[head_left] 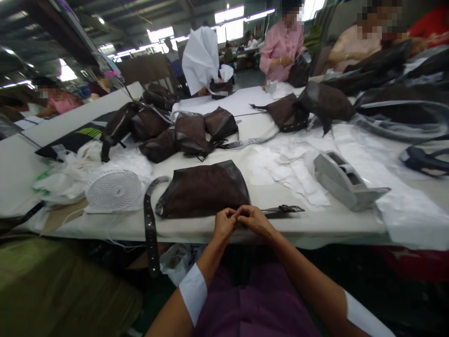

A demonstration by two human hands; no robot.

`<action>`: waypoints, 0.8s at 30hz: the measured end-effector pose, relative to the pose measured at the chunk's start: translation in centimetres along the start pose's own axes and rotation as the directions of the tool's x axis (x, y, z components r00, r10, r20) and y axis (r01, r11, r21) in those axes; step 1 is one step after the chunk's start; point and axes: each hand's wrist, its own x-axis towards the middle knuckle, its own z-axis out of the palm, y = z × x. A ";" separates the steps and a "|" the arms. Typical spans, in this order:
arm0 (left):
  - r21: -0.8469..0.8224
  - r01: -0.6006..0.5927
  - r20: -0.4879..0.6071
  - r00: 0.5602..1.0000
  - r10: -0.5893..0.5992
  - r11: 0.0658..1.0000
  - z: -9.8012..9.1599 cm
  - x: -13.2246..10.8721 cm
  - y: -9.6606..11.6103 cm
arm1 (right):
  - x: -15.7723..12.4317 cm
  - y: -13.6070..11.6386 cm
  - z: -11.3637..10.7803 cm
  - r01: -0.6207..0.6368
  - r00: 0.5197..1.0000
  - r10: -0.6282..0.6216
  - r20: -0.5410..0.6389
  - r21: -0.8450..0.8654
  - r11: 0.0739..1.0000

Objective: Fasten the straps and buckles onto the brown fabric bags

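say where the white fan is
In the head view, the white fan stands toward the left on the table, left of the brown bag and its dark strap, with crumpled white plastic behind it.

Right hand (pixel 255 220) beside brown bag (pixel 206 187)

Glaring windows (pixel 229 15) beneath a dim roof (pixel 122 11), blurry edges

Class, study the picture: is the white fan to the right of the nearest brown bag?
No, the white fan stands to the left of the nearest brown bag, with a dark strap between them.
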 end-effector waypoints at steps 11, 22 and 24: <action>-0.177 0.048 0.124 0.992 -0.026 0.983 -1.0 -0.4 -1.9 | 0.4 0.6 0.9 0.031 0.989 -0.086 -0.117 -0.409 0.912; -0.214 0.047 0.143 0.990 -0.016 0.976 -1.3 -0.5 -2.4 | 0.2 -0.1 1.0 -0.020 0.988 -0.046 -0.144 -0.430 0.903; -0.214 0.040 0.140 0.990 -0.009 0.976 -1.3 -0.5 -2.4 | 0.3 0.1 1.0 -0.025 0.986 -0.050 -0.161 -0.435 0.900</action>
